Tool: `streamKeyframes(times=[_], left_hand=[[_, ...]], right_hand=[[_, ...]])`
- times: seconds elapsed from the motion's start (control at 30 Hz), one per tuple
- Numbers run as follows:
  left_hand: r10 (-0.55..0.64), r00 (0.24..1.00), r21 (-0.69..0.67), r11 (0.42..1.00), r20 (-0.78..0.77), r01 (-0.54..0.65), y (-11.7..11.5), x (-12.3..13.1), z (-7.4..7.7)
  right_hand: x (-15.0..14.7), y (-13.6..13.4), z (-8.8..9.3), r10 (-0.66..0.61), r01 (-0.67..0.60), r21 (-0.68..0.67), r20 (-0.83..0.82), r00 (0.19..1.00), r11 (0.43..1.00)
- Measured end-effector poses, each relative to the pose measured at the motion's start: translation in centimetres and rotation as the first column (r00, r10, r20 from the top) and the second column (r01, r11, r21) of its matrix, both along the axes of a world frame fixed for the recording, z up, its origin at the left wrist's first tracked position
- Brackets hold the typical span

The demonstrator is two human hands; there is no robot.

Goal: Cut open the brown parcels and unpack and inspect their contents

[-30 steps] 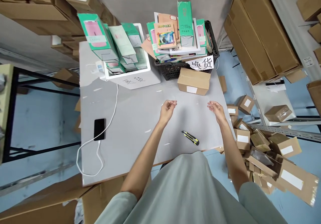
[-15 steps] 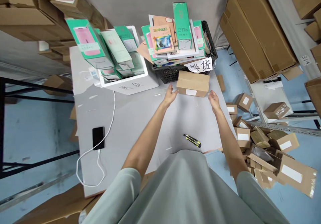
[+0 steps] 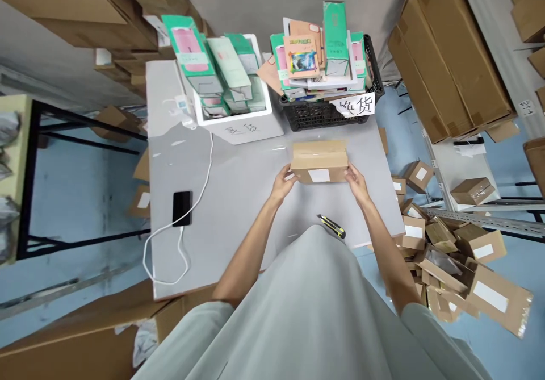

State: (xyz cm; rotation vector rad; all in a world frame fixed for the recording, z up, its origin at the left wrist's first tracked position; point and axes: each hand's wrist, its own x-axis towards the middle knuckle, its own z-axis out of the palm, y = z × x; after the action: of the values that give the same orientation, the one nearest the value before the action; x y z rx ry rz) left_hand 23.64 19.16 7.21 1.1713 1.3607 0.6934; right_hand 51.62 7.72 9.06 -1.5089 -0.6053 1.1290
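Observation:
A closed brown cardboard box (image 3: pixel 319 158) with a white label on its near side is held between my two hands above the grey table (image 3: pixel 238 198). My left hand (image 3: pixel 284 184) grips its left end, and my right hand (image 3: pixel 356 182) grips the right end, fingers wrapped on the lower corners. Whether the box touches the tabletop I cannot tell. Nearer my body lies a yellow and black box cutter (image 3: pixel 331 226), just beyond my shirt.
Behind the box stand a black crate (image 3: pixel 327 116) of books and green boxes and a white foam box (image 3: pixel 242 130) of green cartons. A phone (image 3: pixel 182 208) with a white cable lies at left. Cardboard boxes (image 3: pixel 443 235) pile up on the right floor.
Both hands have closed on the box's ends; before, they were open beside it. The box has come away from the black crate, toward me. My view has shifted left.

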Motion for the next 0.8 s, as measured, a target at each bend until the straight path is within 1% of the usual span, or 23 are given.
streamKeyframes(times=[0.13, 0.23, 0.33, 0.43, 0.53, 0.63, 0.7, 0.8], left_hand=[[0.103, 0.993, 0.011, 0.995, -0.061, -0.102, -8.0, -8.2, 0.7], [0.186, 0.978, -0.002, 0.982, -0.093, -0.187, -13.6, -13.5, 0.9], [0.245, 0.964, 0.005, 0.969, -0.102, -0.246, -18.2, -17.9, 0.7], [0.278, 0.955, 0.051, 0.96, -0.101, -0.274, -22.0, -21.1, 0.1], [0.266, 0.96, 0.052, 0.964, -0.085, -0.263, -25.0, -23.1, -0.8], [0.233, 0.97, 0.004, 0.973, -0.068, -0.233, -26.9, -24.2, -2.1], [0.24, 0.969, -0.024, 0.97, -0.057, -0.242, -27.3, -24.4, -3.1], [0.264, 0.964, -0.042, 0.963, -0.029, -0.265, -26.5, -24.2, -4.4]], right_hand=[[-6.1, -4.3, 0.6, 0.106, -0.107, -0.034, -0.027, 0.994, 0.994], [-10.5, -7.2, 0.7, 0.189, -0.192, -0.055, -0.059, 0.98, 0.98], [-14.2, -10.2, 0.5, 0.254, -0.26, -0.073, -0.077, 0.964, 0.963], [-16.5, -13.2, -0.1, 0.312, -0.316, -0.087, -0.054, 0.948, 0.945], [-17.5, -16.2, -1.2, 0.325, -0.323, -0.13, -0.008, 0.946, 0.937], [-18.0, -18.5, -2.5, 0.293, -0.281, -0.198, 0.036, 0.955, 0.939], [-18.4, -19.6, -3.3, 0.275, -0.252, -0.233, 0.07, 0.959, 0.939], [-18.8, -20.0, -4.2, 0.272, -0.235, -0.247, 0.13, 0.953, 0.94]])
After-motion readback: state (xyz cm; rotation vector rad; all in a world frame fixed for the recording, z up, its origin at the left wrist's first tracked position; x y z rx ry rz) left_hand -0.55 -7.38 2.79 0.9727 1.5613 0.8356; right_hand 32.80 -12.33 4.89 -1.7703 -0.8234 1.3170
